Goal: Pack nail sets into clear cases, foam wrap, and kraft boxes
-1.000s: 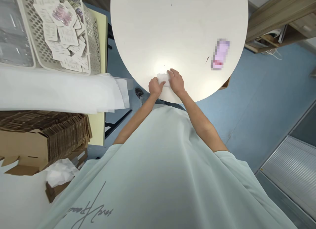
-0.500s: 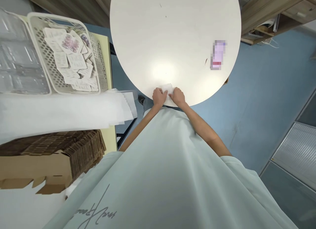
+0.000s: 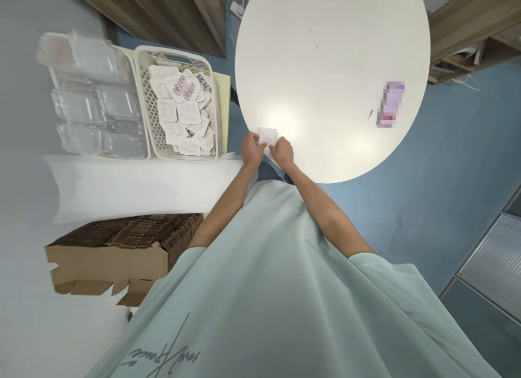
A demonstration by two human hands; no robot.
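A small white square packet, seemingly of thin paper or foam, is held between my hands at the near edge of the round table. My left hand grips its left side, thumb on top. On the opposite side, my right hand pinches the lower right corner with its fingers curled. The packet's upper part shows between the hands; its underside is hidden, and whether anything is inside cannot be made out.
The round white table bears a blurred purple item. To the left stand a white basket of printed cards, clear plastic boxes, a stack of white sheets and folded brown cardboard boxes.
The view has turned left, so the table sits further right and the baskets show more fully. Both hands, still gripping the packet, are nearer the table's left side. More of the packet shows.
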